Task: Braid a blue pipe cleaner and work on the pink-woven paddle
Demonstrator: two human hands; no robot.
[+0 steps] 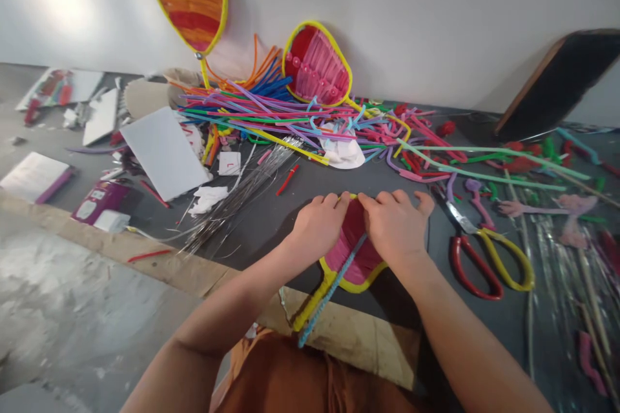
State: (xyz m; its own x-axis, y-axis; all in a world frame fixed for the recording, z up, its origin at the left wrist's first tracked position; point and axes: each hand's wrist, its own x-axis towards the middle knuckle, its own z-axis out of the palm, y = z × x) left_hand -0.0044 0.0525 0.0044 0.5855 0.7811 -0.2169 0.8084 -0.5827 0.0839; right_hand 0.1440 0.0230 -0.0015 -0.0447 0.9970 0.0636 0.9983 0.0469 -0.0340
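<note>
A pink, paddle-shaped craft piece [352,246] with a yellow pipe-cleaner rim and stem lies near the table's front edge. My left hand [322,222] is closed on its upper left edge, fingers curled over the rim. Opposite it, my right hand [394,226] grips the upper right edge, with the little finger sticking out. The two hands nearly meet at the top, hiding much of the rim. A light blue pipe cleaner [334,287] runs lengthwise over the pink face and past the front edge; its upper end is near my right hand.
Scissors [472,229] with red and yellow handles lie to the right. Behind are piled pipe cleaners [252,113] and two finished-looking paddle shapes, one pink [317,68], one striped [191,0]. A phone [557,84] leans on the wall. Silvery wires [242,190] lie at left.
</note>
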